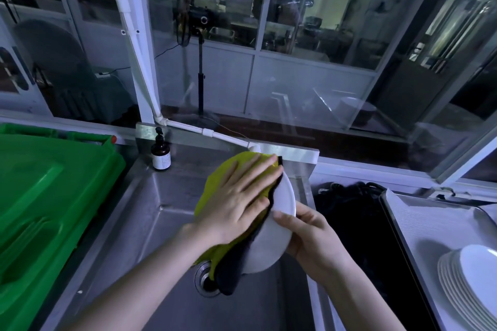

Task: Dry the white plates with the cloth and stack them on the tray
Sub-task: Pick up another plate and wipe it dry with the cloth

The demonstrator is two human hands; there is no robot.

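Note:
Over the steel sink I hold a white plate (pixel 271 239) tilted on edge. My right hand (pixel 313 239) grips its right rim from behind, thumb on the front. My left hand (pixel 238 201) lies flat, fingers spread, pressing a yellow cloth (pixel 215 185) with a black underside against the plate's face. The cloth covers most of the plate and hangs down toward the drain. A stack of several white plates (pixel 468 285) lies on the metal tray (pixel 408 226) at the right.
A steel sink basin (pixel 150 220) with a drain (pixel 205 281) lies below my hands. A brown pump bottle (pixel 160 154) stands at its back left corner. A green bin lid (pixel 48 196) fills the left. A dark gap (pixel 357 223) separates sink and tray.

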